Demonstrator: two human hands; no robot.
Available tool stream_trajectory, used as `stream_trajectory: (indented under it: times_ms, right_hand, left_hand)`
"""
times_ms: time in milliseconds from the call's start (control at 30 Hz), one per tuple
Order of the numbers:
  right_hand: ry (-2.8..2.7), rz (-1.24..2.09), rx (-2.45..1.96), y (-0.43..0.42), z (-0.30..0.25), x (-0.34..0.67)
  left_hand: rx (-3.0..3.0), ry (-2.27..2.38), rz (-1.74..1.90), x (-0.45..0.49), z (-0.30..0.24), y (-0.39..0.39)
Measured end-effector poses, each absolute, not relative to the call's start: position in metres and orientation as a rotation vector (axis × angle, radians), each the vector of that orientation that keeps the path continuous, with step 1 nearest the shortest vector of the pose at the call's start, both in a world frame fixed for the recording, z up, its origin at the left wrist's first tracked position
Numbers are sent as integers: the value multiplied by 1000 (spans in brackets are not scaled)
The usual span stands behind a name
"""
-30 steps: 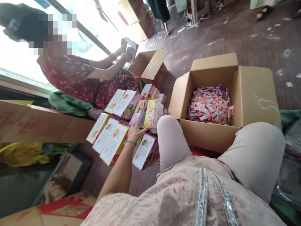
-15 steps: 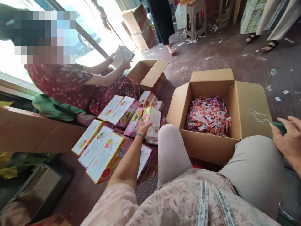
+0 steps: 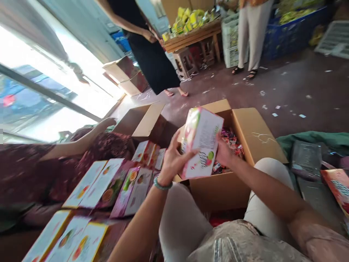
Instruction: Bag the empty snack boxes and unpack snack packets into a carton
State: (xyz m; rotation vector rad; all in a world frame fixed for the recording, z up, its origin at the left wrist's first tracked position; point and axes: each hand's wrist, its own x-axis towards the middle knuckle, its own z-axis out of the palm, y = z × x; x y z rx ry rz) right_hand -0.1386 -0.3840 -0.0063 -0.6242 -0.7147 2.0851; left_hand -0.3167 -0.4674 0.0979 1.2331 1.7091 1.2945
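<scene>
Centre frame: left hand and right hand both grip a printed carton, held above the open cardboard box. The box holds small wrapped packets. Flat cartons lie lower left on the floor.

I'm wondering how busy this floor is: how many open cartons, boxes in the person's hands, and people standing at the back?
open cartons: 2
printed box in the hands: 1
people standing: 2
Total: 5
</scene>
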Motion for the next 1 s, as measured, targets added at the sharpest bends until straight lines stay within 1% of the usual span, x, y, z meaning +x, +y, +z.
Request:
stream_trajectory:
  times_ms: [67, 167, 267, 333, 400, 467, 500, 600, 667, 733, 833, 1000]
  right_hand:
    - [-506, 2062, -588, -379, -11, -137]
    - [-368, 1990, -626, -373, -20, -120]
    - [-415, 1989, -624, -372, -26, -111]
    - [-487, 2020, -673, -372, -31, -113]
    - [-582, 1984, -797, -372, -37, -117]
    - [-746, 1806, -980, -371, -41, -120]
    - [-858, 1660, -1079, -370, -42, -120]
    - [-1292, 1069, -1245, -369, -35, -117]
    - [-1690, 705, -1106, -370, -26, -113]
    - [-2118, 440, -830, -374, -17, -111]
    - [-2555, 219, -596, -383, -8, -112]
    - [-2872, 169, -519, -397, 1, -115]
  left_hand:
    - [1295, 1582, 1189, -290, 84, -451]
    - [988, 1249, 1107, -281, 53, -430]
    - [617, 970, 978, -293, 19, -421]
    - [482, 893, 897, -298, 1, -421]
    - [402, 859, 859, -296, -10, -424]
    - [368, 862, 861, -290, -13, -425]
    - [370, 878, 877, -287, -11, -424]
    - [462, 976, 979, -286, -2, -420]
    - [556, 1043, 1030, -291, 3, -417]
    - [623, 1089, 1020, -298, 3, -416]
    - [646, 1135, 991, -308, -3, -417]
    - [744, 1195, 853, -313, -11, -423]
